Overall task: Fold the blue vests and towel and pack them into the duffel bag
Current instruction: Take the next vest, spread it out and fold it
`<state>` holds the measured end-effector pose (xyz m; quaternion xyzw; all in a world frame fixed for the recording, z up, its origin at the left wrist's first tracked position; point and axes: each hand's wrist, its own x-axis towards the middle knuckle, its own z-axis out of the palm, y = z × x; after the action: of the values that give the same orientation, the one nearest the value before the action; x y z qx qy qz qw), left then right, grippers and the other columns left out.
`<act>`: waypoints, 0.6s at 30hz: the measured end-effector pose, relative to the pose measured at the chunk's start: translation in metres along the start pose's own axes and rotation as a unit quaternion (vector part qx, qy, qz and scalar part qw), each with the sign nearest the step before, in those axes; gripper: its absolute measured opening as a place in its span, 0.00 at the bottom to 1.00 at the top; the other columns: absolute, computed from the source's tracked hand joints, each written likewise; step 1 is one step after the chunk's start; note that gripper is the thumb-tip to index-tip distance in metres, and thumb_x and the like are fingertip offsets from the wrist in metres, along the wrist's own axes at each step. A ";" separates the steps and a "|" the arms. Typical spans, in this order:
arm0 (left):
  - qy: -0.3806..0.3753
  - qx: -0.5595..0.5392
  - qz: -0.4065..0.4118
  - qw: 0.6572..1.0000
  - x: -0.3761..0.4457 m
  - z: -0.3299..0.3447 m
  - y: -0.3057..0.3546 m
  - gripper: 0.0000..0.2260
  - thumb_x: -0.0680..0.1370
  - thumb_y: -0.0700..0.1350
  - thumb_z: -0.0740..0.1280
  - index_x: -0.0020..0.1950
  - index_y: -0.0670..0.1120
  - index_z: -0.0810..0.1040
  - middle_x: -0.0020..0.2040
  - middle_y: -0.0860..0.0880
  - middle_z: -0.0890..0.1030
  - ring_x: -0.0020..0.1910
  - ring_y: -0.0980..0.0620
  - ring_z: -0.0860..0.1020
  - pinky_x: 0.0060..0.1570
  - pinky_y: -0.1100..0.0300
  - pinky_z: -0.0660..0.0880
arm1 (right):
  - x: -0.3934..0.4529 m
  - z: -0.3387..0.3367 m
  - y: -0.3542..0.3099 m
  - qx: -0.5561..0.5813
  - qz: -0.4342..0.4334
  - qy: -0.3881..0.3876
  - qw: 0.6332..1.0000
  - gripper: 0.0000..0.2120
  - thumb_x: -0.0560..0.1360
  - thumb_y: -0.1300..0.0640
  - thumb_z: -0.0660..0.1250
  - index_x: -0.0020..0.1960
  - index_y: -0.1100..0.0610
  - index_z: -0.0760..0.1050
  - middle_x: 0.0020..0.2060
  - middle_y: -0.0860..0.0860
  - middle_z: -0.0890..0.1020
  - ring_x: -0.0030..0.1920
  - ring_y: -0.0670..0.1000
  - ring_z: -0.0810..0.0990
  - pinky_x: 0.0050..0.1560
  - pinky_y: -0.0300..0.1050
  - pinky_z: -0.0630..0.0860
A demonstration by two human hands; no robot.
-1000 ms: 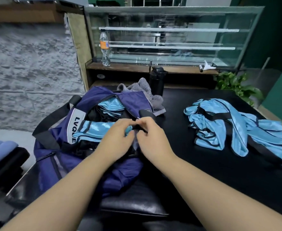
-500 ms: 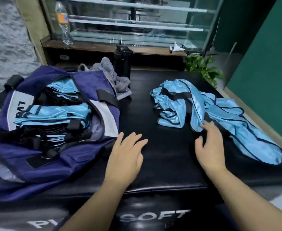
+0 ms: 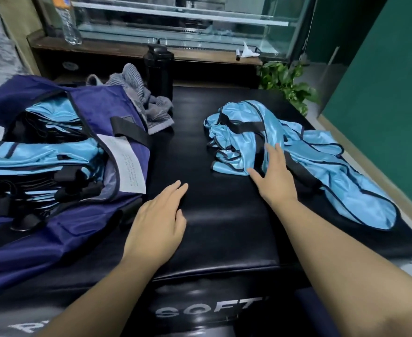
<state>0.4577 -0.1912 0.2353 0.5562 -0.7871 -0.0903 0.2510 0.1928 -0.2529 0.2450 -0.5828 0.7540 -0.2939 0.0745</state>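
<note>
I saw my right hand (image 3: 274, 176) spread flat on the loose vests (image 3: 268, 142) near the tabletop's (image 3: 224, 215) right edge; my left hand (image 3: 157, 222) rested open beside the duffel bag (image 3: 61, 239) at the left edge; folded vests (image 3: 42, 156) lay inside.

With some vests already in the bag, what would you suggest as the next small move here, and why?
Probably curl the right hand around the top vest of the loose pile and draw it onto the bare mat for folding. Its straight fingers already rest on that heap, the left hand lies flat and free, and folded vests already sit in the open duffel bag.
</note>
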 end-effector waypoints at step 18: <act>0.016 -0.048 -0.044 0.998 0.002 -0.002 0.001 0.22 0.77 0.40 0.61 0.71 0.51 0.67 0.71 0.56 0.69 0.64 0.51 0.72 0.62 0.59 0.64 | -0.035 -0.005 -0.027 0.179 -0.053 0.066 0.980 0.11 0.77 0.64 0.55 0.58 0.64 0.68 0.52 0.59 0.76 0.53 0.60 0.74 0.49 0.46 0.66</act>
<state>0.4570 -0.1919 0.2378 0.5790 -0.7523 -0.1301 0.2861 0.2242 -0.2224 0.2556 -0.5781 0.6607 -0.4655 0.1121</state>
